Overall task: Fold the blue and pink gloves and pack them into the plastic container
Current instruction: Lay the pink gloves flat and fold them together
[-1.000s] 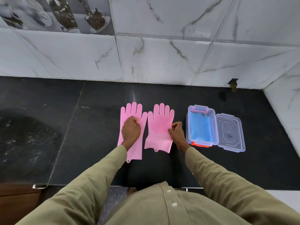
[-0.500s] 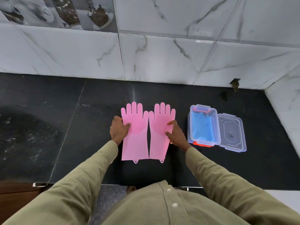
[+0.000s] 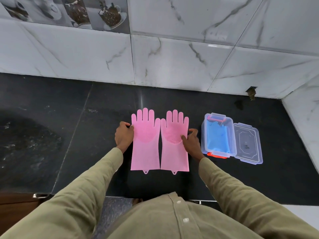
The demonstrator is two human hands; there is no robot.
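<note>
Two pink gloves lie flat side by side on the black counter, fingers pointing to the wall, bristled palms up. My left hand (image 3: 124, 135) grips the outer left edge of the left pink glove (image 3: 145, 149). My right hand (image 3: 190, 141) holds the right edge of the right pink glove (image 3: 172, 152), thumb pressed on its palm. To the right stands the clear plastic container (image 3: 204, 133) with folded blue gloves (image 3: 217, 138) inside. Its clear lid (image 3: 248, 144) lies flat on the counter beside it.
The black stone counter (image 3: 86, 135) stretches wide to the left, with a dull smudged patch at far left. A marble-tiled wall backs it and turns a corner at the right. A small wall cut-out (image 3: 251, 92) sits behind the container. The counter's front edge is just below the gloves' cuffs.
The gloves have been straightened from askew to parallel, cuffs aligned. Both my hands moved from on top of the gloves out to their outer edges.
</note>
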